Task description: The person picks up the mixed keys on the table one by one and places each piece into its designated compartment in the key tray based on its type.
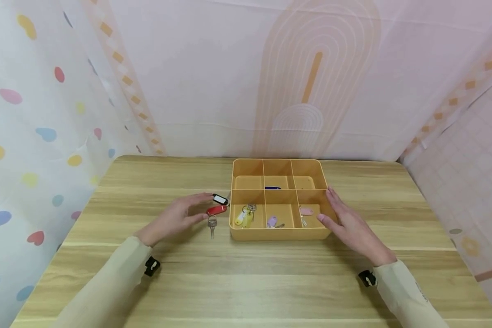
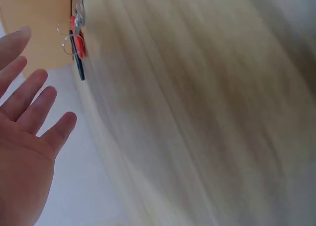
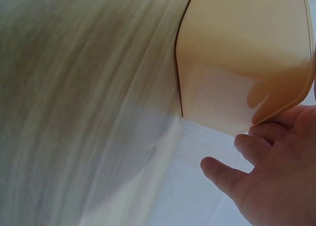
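Note:
My left hand [image 1: 176, 217] is beside a black key tag [image 1: 220, 199] and a red key tag [image 1: 217, 210], left of a tan compartment box [image 1: 280, 234]. A key [image 1: 212, 226] lies just below the red tag. In the left wrist view the fingers of the left hand [image 2: 29, 122] are spread and hold nothing. My right hand [image 1: 350, 228] rests against the box's right side, thumb over the front right compartment. Up close, the right hand's fingertips [image 3: 244, 144] are at the box's rim, fairly relaxed.
Yellow key tags [image 1: 248, 219] lie in the front left compartment. A purple tag [image 1: 272, 222] is in the front middle, a pink tag [image 1: 306, 211] front right, and a blue tag [image 1: 273, 187] back middle. The box stands on a wooden table [image 1: 250, 282] before patterned cloth.

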Demonstrator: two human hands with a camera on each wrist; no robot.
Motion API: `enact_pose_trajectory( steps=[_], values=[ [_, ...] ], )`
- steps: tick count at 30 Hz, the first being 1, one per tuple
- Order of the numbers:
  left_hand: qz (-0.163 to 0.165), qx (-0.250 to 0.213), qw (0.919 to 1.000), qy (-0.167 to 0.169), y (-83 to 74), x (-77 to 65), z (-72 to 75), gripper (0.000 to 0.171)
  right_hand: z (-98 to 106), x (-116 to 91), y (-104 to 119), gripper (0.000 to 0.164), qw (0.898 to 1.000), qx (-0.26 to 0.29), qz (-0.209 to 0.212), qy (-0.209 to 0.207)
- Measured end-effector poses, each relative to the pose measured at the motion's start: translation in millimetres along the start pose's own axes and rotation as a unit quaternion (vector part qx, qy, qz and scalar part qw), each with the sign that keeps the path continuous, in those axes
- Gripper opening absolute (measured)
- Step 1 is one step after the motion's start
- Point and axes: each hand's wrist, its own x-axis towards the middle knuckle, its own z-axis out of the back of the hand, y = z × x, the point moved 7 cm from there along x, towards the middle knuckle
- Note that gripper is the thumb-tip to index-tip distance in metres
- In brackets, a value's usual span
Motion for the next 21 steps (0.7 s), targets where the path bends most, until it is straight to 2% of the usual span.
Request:
enact_pose_trajectory(
  steps=[4,11,21],
  values=[
    [0.006,-0.012,0.9999,0.010,5.6,2.2,-1.1,0.047,-0.2,-0.3,-0.1,0.082,1.000,0.005,-0.001,0.000],
    [0.000,0.044,0.9987,0.026,2.7,6.8,-4.1,0.035,-0.7,0.6,-0.1,0.081,1.000,0.001,0.003,0.000],
    [0.001,0.047,0.9980,0.041,8.4,11.9,-8.0,0.029,-0.2,1.3,1.7,0.080,1.000,-0.005,0.003,-0.004]
  ],
)
